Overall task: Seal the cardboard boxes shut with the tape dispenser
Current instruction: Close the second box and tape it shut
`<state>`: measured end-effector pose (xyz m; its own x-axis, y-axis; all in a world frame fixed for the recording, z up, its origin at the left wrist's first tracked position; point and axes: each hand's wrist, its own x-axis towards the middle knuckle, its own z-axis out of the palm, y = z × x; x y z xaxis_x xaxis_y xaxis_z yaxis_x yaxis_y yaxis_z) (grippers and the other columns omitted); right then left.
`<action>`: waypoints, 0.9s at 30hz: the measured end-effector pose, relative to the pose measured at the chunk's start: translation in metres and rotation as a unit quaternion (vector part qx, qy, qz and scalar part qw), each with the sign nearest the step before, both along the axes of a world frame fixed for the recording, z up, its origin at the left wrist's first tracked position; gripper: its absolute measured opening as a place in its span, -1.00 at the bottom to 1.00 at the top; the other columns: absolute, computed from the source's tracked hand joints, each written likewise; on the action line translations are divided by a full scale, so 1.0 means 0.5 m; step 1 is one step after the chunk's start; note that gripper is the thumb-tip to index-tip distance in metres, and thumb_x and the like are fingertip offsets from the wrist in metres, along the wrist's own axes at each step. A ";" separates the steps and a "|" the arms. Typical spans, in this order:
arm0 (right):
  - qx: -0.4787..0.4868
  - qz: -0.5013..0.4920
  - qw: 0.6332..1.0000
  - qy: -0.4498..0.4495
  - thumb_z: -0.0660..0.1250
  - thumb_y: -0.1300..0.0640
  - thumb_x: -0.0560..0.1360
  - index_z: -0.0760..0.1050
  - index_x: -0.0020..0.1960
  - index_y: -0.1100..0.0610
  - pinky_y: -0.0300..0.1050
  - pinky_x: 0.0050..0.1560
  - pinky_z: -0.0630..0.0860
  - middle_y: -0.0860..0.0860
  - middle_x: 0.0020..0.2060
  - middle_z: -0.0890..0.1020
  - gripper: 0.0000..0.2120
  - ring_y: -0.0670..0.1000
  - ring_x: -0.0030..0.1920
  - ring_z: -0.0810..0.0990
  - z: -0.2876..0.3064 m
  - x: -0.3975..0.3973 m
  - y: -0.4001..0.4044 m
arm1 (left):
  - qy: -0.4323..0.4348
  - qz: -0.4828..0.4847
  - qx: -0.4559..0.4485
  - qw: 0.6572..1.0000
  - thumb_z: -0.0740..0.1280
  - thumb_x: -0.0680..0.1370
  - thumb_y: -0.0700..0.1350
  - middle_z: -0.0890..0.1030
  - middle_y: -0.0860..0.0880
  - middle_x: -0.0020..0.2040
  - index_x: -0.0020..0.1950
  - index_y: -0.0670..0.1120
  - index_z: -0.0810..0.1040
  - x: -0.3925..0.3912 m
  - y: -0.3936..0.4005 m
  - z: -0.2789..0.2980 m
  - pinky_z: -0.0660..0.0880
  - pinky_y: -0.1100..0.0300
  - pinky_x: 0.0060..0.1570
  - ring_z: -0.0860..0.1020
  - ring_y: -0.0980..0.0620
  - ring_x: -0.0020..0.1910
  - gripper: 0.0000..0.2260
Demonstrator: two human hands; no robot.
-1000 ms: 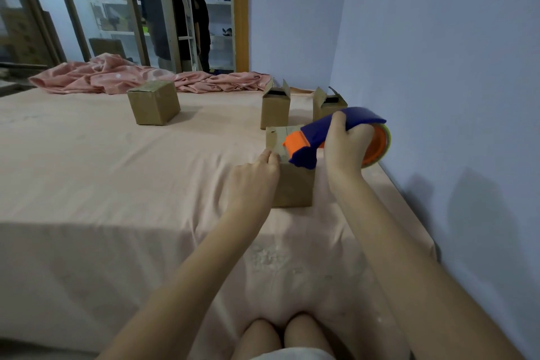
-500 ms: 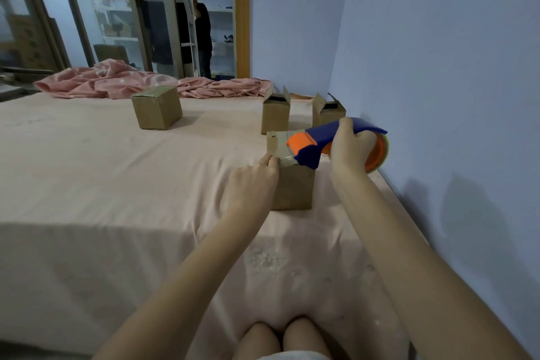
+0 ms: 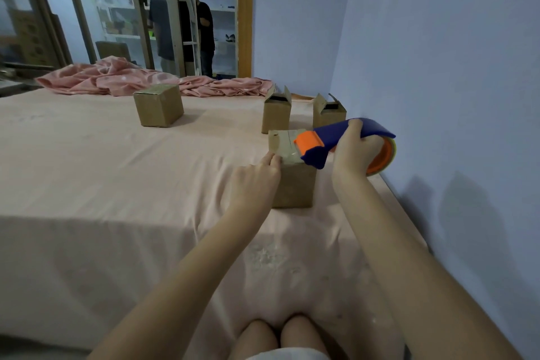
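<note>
Four boxes sit on the pink-sheeted table (image 3: 87, 172). Furthest left of the fingers, well apart from both hands, stands a closed box (image 3: 157, 104) whose top looks glossy, so probably taped already. Moving right, the left hand (image 3: 257, 178) rests against the near box (image 3: 292, 175); its fingertips (image 3: 273, 158) lie close together, pressed on the box's upper left edge where the tape end comes down, steadying it. Beyond those fingertips, two open boxes (image 3: 276, 114) stand with flaps up, so they are yet to be sealed. Just right of the left fingertips, the orange mouth of the dispenser (image 3: 330, 140) meets the near box's top, with a strip of clear tape running across the closed flaps. The right hand (image 3: 355, 152) holds the dispenser, fingers curled round its blue handle and the roll. Over the last second the dispenser has travelled only slightly, its mouth settling lower onto the top while the left hand stayed put; I judge the strip is being drawn rightward across the seam and is about half laid, leaving the far side and the cut to come. No brand, label or writing can be read on the dispenser or any box.
</note>
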<state>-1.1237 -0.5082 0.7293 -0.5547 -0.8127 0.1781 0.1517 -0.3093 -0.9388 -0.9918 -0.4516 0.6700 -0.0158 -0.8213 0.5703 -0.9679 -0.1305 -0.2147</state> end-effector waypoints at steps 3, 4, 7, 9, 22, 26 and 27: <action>0.016 -0.001 0.999 0.031 0.22 0.10 0.55 0.42 0.10 0.22 -0.40 -0.43 0.36 0.09 -0.09 0.59 -0.79 -0.07 -0.21 0.56 -0.009 -0.007 -0.007 | -0.001 0.002 0.002 1.000 0.24 0.57 -0.17 0.47 0.06 0.30 0.33 -0.04 0.35 -0.003 0.003 0.004 0.10 0.20 -0.49 0.62 -0.01 -0.19 -0.67; 0.016 -0.002 0.999 0.032 0.22 0.10 0.55 0.40 0.07 0.19 -0.42 -0.46 0.35 0.07 -0.10 0.58 -0.82 -0.08 -0.24 0.54 -0.013 -0.007 -0.008 | 0.004 -0.006 0.004 1.000 0.24 0.56 -0.20 0.50 0.04 0.25 0.30 -0.05 0.36 -0.005 0.000 0.006 0.11 0.20 -0.49 0.61 -0.02 -0.19 -0.68; 0.003 -0.004 1.000 0.016 0.24 0.11 0.55 0.38 0.13 0.25 -0.50 -0.51 0.36 0.10 -0.06 0.57 -0.76 -0.06 -0.20 0.56 -0.022 -0.001 -0.004 | 0.064 -0.035 0.019 0.997 0.26 0.54 -0.16 0.54 -0.03 0.08 0.17 -0.09 0.43 -0.003 -0.011 0.032 0.29 0.18 -0.28 0.54 -0.07 -0.07 -0.79; 0.008 -0.005 1.000 0.013 0.24 0.10 0.55 0.37 0.21 0.28 -0.52 -0.50 0.36 0.15 0.01 0.59 -0.69 0.03 -0.08 0.59 -0.021 0.002 -0.003 | 0.122 -0.045 0.012 0.991 0.28 0.53 -0.07 0.51 -0.08 0.10 0.20 -0.13 0.43 0.008 -0.017 0.053 0.34 0.13 -0.06 0.47 -0.09 0.05 -0.72; 0.044 0.016 0.999 -0.004 0.23 0.09 0.55 0.40 0.15 0.20 -0.43 -0.48 0.35 0.05 -0.10 0.56 -0.76 -0.09 -0.29 0.51 -0.018 -0.004 -0.005 | 0.063 -0.139 0.012 0.988 0.26 0.55 -0.25 0.43 -0.12 0.36 0.40 -0.19 0.31 -0.046 -0.022 0.011 0.24 0.18 0.33 0.36 -0.06 0.36 -0.58; 0.031 0.022 0.999 0.021 0.24 0.10 0.54 0.38 0.02 0.13 -0.33 -0.38 0.37 0.00 -0.20 0.54 -0.88 -0.09 -0.29 0.52 -0.016 -0.013 -0.006 | 0.034 -0.132 -0.019 0.991 0.54 0.30 -0.25 0.67 -0.10 0.01 0.08 -0.19 0.61 -0.048 -0.003 0.018 0.51 0.20 0.06 0.63 -0.01 0.04 -0.63; 0.023 0.021 0.999 0.034 0.23 0.11 0.54 0.39 -0.01 0.13 -0.31 -0.37 0.38 -0.01 -0.23 0.54 -0.91 -0.09 -0.30 0.52 -0.013 -0.014 -0.006 | 0.036 -0.141 -0.025 0.989 0.56 0.24 -0.26 0.69 -0.10 -0.05 0.02 -0.20 0.64 -0.048 -0.002 0.017 0.55 0.19 0.00 0.65 -0.02 -0.02 -0.63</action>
<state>-1.1305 -0.5112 0.7226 -0.5081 -0.8432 0.1757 0.0994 -0.2601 -0.9605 -1.0157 -0.4525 0.6786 -0.1980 -0.7605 0.6185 -0.9799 0.1378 -0.1442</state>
